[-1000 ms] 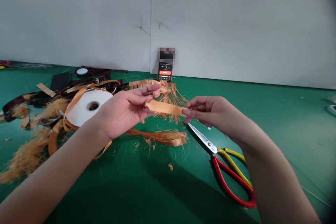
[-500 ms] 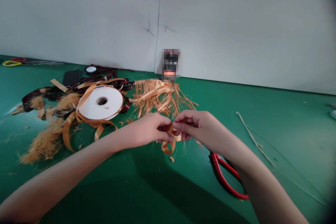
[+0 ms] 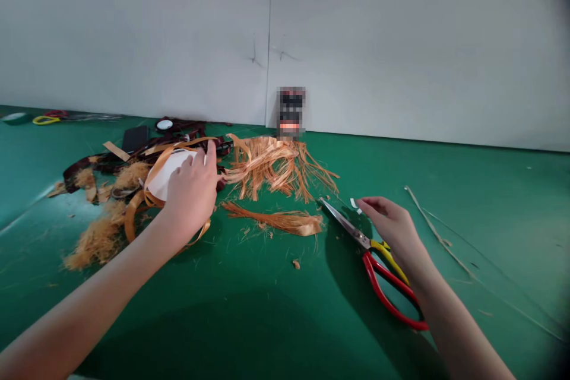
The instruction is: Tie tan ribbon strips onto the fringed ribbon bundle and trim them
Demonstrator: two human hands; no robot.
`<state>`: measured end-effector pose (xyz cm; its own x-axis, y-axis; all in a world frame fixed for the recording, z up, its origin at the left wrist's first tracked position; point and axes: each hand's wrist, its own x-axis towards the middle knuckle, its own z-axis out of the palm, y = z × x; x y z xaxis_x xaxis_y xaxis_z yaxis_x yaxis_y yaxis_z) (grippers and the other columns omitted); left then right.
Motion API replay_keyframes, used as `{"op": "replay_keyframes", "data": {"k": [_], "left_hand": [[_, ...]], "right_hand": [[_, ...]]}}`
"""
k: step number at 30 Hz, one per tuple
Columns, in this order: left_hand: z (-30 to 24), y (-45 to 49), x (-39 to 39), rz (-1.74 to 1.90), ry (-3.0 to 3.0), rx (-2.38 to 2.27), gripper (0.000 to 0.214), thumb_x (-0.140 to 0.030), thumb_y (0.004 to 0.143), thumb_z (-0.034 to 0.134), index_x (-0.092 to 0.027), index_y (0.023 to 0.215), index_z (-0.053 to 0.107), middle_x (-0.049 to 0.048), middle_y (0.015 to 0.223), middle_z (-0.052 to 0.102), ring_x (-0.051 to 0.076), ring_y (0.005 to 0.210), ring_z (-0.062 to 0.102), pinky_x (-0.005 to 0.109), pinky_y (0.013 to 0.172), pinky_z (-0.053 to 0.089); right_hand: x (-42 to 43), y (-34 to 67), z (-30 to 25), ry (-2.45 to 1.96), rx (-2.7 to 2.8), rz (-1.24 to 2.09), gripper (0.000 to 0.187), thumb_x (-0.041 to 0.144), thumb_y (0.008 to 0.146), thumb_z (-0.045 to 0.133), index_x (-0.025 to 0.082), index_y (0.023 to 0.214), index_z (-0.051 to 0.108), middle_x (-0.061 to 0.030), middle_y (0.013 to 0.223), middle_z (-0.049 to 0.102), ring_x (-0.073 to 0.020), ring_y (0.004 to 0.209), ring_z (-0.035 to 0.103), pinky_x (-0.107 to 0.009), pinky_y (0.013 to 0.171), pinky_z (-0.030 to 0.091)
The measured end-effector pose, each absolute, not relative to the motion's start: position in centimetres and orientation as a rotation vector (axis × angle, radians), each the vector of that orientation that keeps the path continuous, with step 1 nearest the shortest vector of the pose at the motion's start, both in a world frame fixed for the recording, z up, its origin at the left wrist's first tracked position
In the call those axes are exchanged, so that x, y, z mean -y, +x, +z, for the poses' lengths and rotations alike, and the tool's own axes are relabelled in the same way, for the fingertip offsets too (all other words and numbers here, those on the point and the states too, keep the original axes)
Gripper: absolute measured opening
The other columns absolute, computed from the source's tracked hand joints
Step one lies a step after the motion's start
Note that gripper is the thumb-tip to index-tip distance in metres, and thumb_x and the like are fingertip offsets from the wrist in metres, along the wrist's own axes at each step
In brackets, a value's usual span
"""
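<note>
Head view: left fingers (image 3: 211, 160) partly cover the white spool (image 3: 164, 177).

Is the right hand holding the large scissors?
No, the large scissors lie on the green table, while the right hand is at a small white piece.

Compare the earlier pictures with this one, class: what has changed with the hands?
The left hand and right hand have let go of the ribbon strip. The left moved leftward over the white spool; the right moved rightward, fingertips beside a small white scrap. The scissors and frayed bundle stayed put.
</note>
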<state>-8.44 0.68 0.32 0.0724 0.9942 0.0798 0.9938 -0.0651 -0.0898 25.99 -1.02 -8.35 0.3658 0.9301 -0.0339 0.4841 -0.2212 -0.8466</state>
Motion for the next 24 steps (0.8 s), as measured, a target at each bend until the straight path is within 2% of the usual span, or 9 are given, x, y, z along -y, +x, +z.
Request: {"op": "replay_keyframes", "data": {"k": [2, 5, 7, 9, 12, 15, 17, 20, 24], "left_hand": [[0.2, -8.4, 0.6, 0.172, -2.212, 2.118, 0.054, -0.036, 0.098, 0.032, 0.001, 0.135, 0.044, 0.0322, 0.102, 0.069, 0.045, 0.095, 0.066, 0.044, 0.068, 0.050], [-0.4, -8.2, 2.1, 0.379, -2.297, 2.151, 0.037, -0.033, 0.089, 0.054, -0.007, 0.113, 0.063, 0.0226, 0.076, 0.074, 0.039, 0.072, 0.071, 0.035, 0.056, 0.047], [-1.2, -8.1, 2.7, 0.467, -2.343, 2.142, 0.034, -0.014, 0.079, 0.061, -0.008, 0.113, 0.064, 0.0217, 0.078, 0.076, 0.038, 0.075, 0.073, 0.033, 0.055, 0.047], [-1.9, -7.9, 3.2, 0.525, -2.367, 2.124, 0.053, 0.003, 0.069, 0.058, -0.004, 0.121, 0.061, 0.0235, 0.082, 0.076, 0.038, 0.076, 0.073, 0.033, 0.055, 0.047], [-2.2, -7.7, 3.7, 0.543, -2.376, 2.097, 0.063, 0.009, 0.065, 0.053, -0.002, 0.127, 0.057, 0.0226, 0.077, 0.075, 0.037, 0.071, 0.073, 0.034, 0.053, 0.047], [-1.7, -7.5, 3.8, 0.446, -2.397, 2.028, 0.042, 0.000, 0.078, 0.050, -0.004, 0.117, 0.063, 0.0227, 0.083, 0.073, 0.037, 0.075, 0.071, 0.037, 0.057, 0.048], [-1.2, -7.2, 3.1, 0.308, -2.412, 1.936, 0.030, -0.014, 0.090, 0.045, -0.005, 0.108, 0.067, 0.0272, 0.104, 0.068, 0.040, 0.094, 0.066, 0.043, 0.070, 0.050], [-1.5, -6.8, 0.3, 0.127, -2.465, 1.817, 0.038, -0.030, 0.099, 0.037, -0.010, 0.111, 0.067, 0.0222, 0.117, 0.063, 0.038, 0.111, 0.057, 0.047, 0.089, 0.046], [-3.4, -6.3, -5.1, -0.027, -2.472, 1.802, 0.037, -0.037, 0.100, 0.042, -0.013, 0.115, 0.064, 0.0176, 0.125, 0.060, 0.033, 0.115, 0.055, 0.048, 0.093, 0.047]], "right_hand": [[1.3, 26.2, -8.6, -1.852, 1.231, 0.747, 0.019, 0.035, 0.086, 0.064, 0.016, 0.086, 0.065, -0.0038, 0.087, 0.068, -0.0176, 0.082, 0.064, -0.036, 0.078, 0.051], [1.6, 26.1, -8.4, -1.850, 1.228, 0.801, 0.017, 0.035, 0.080, 0.067, 0.018, 0.079, 0.067, -0.0057, 0.079, 0.070, -0.0211, 0.077, 0.064, -0.035, 0.072, 0.050], [1.8, 25.9, -8.4, -1.859, 1.229, 0.855, 0.016, 0.033, 0.082, 0.065, 0.018, 0.082, 0.068, -0.0053, 0.079, 0.070, -0.0204, 0.076, 0.064, -0.034, 0.072, 0.050], [1.8, 25.7, -8.4, -1.883, 1.228, 0.920, 0.017, 0.032, 0.088, 0.062, 0.016, 0.090, 0.067, -0.0047, 0.088, 0.069, -0.0178, 0.080, 0.064, -0.034, 0.074, 0.052], [1.8, 25.5, -8.6, -1.924, 1.214, 1.016, 0.024, 0.033, 0.093, 0.059, 0.016, 0.109, 0.063, -0.0062, 0.109, 0.066, -0.0175, 0.091, 0.065, -0.038, 0.079, 0.055], [1.8, 25.3, -8.7, -1.938, 1.189, 1.082, 0.030, 0.034, 0.093, 0.058, 0.017, 0.117, 0.061, -0.0079, 0.118, 0.063, -0.0198, 0.098, 0.064, -0.040, 0.082, 0.055], [1.8, 25.1, -8.8, -1.939, 1.165, 1.112, 0.030, 0.034, 0.093, 0.058, 0.017, 0.118, 0.060, -0.0080, 0.118, 0.063, -0.0204, 0.099, 0.064, -0.041, 0.083, 0.054], [1.7, 24.9, -8.8, -1.940, 1.122, 1.148, 0.031, 0.035, 0.093, 0.058, 0.017, 0.118, 0.060, -0.0083, 0.119, 0.063, -0.0204, 0.099, 0.064, -0.041, 0.084, 0.054], [1.4, 24.9, -9.2, -1.940, 1.078, 1.173, 0.031, 0.034, 0.093, 0.058, 0.018, 0.119, 0.060, -0.0084, 0.120, 0.062, -0.0206, 0.100, 0.064, -0.041, 0.084, 0.054]]}}
